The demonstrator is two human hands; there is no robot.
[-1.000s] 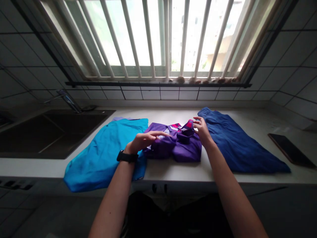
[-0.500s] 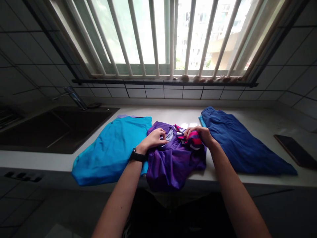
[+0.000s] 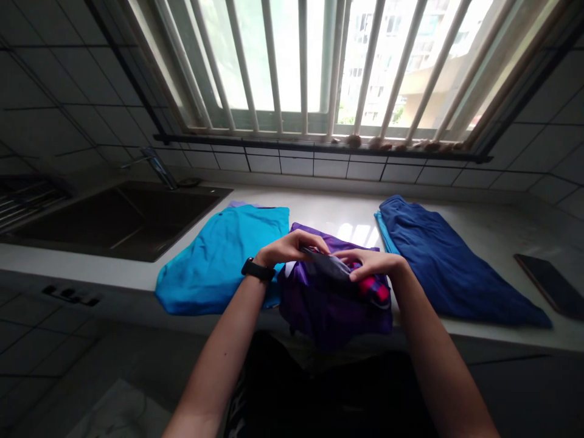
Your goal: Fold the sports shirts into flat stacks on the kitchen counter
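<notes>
A purple shirt (image 3: pixel 328 310) lies bunched at the front edge of the white counter (image 3: pixel 328 204), its lower part draping over the edge. My left hand (image 3: pixel 289 246), with a black watch (image 3: pixel 258 269) on the wrist, pinches the lifted cloth near the collar. From the other side, my right hand (image 3: pixel 376 263) grips the same raised edge, fingers closed. Between both hands the greyish inside of the fabric shows. A red-and-dark patterned part (image 3: pixel 376 291) bulges below my right hand. Some fingertips are hidden by folds.
Left of the shirt lies a folded bright blue garment (image 3: pixel 223 258). Dark blue folded clothes (image 3: pixel 447 261) lie to the right, near a phone (image 3: pixel 550 283). A dark sink (image 3: pixel 157 255) with a faucet (image 3: pixel 157 167) is at left. Behind stands a barred window (image 3: pixel 303 73).
Both hands have come closer together. They now hold the collar cloth raised, with its grey inside turned up. The red patterned part sits lower, and the view has shifted slightly.
</notes>
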